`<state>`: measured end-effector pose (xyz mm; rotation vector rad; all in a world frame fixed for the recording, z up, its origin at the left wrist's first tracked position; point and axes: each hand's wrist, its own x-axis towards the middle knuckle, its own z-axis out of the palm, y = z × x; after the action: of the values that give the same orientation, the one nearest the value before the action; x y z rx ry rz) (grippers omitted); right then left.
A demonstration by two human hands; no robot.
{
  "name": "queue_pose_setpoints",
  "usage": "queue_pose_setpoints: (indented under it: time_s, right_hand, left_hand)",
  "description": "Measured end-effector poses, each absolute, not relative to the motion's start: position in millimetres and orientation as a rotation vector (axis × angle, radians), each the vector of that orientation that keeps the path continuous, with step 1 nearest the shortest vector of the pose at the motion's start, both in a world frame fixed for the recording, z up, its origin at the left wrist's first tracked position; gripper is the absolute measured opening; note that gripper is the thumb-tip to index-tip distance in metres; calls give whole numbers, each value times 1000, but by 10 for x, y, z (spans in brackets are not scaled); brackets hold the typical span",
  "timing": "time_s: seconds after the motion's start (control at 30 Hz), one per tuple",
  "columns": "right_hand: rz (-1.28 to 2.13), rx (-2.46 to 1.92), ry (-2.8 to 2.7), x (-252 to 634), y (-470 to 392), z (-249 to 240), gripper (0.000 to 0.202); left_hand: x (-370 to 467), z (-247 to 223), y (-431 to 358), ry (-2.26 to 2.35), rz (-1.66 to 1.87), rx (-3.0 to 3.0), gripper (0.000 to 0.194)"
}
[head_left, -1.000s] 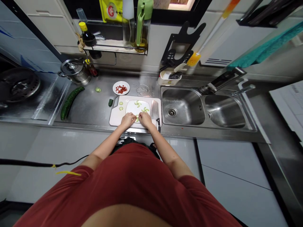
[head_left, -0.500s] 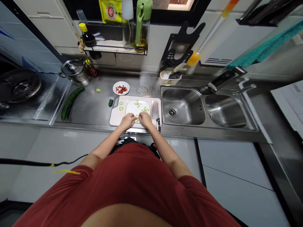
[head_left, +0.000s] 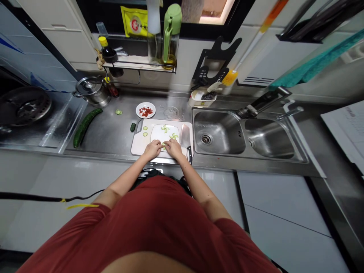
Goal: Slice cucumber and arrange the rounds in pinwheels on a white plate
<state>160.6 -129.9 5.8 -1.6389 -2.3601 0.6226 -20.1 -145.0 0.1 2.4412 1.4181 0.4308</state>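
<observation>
A square white plate (head_left: 156, 131) lies on the pale cutting board (head_left: 137, 146). Thin cucumber pieces form a pinwheel (head_left: 165, 129) at its back and another pinwheel (head_left: 173, 136) at its right. Over the plate's near edge my left hand (head_left: 153, 149) and my right hand (head_left: 173, 148) meet, fingers pinched at a cucumber slice (head_left: 164, 146), partly covered by the fingertips. Two round cucumber slices (head_left: 145, 131) rest at the board's left. A kitchen knife (head_left: 184, 133) lies along the board's right side, its black handle toward me.
A white dish (head_left: 140, 105) of chopped red pieces stands behind the board. At left are a whole cucumber (head_left: 85, 127), a cucumber stub (head_left: 132, 127), more slices (head_left: 118, 112) and a lidded steel pot (head_left: 92, 91). A double sink (head_left: 218, 131) adjoins the board's right.
The view has tilted slightly, so everything sits a little lower. My right hand's fingers have come down closer to my left fingertips over the cucumber pieces at the plate's near edge.
</observation>
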Motion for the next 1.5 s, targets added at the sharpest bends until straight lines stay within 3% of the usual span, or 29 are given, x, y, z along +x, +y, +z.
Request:
queue_pose_setpoints:
  time_s: [0.63,0.83,1.1,1.5]
  right_hand:
    - [520,-1645,-2337,1573,-1331,-29,29]
    - [566,-1568,-2224,1585,-1324,-78,31]
    - [611,-1432,-1940,1630,-1334,-38,34]
    - [632,-1460,-1861,1647,-1426,0,33]
  left_hand:
    - [-199,30,-1436,1424,390,2442,34]
    - [-259,-14,-1379,1499,644,2222,45]
    - [-640,-52,-1123,2144,852,1730,35]
    - [-779,-122,-971,2190,761,1743,24]
